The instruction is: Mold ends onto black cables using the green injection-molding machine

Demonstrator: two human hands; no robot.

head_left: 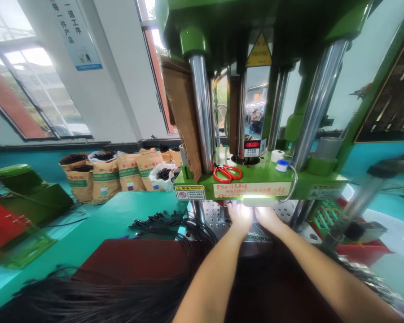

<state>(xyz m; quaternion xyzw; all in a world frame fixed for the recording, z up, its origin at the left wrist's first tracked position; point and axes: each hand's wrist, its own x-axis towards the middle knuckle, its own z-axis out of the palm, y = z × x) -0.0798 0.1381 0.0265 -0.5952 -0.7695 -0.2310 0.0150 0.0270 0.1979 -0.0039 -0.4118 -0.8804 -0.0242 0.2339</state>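
Observation:
Both my hands reach in under the green press (202, 193), just below its lit lamp (261, 202). My left hand (240, 215) rests at the metal mould (256, 235) on the perforated plate (212, 213). My right hand (267, 219) lies close beside it on the right. Glare from the lamp washes out the fingers of both hands, and what they hold, if anything, is hidden. Thin black cables run over the mould's front. To the left, a bundle of black cables (168, 222) with plug ends lies on the green table (121, 215).
Red-handled scissors (227, 172) and a blue-and-white tape spool (283, 166) lie on the press ledge. Steel columns (202, 112) flank the opening. Many black cables (104, 291) spread over a dark red board (131, 260). Paper sacks (104, 179) stand by the wall.

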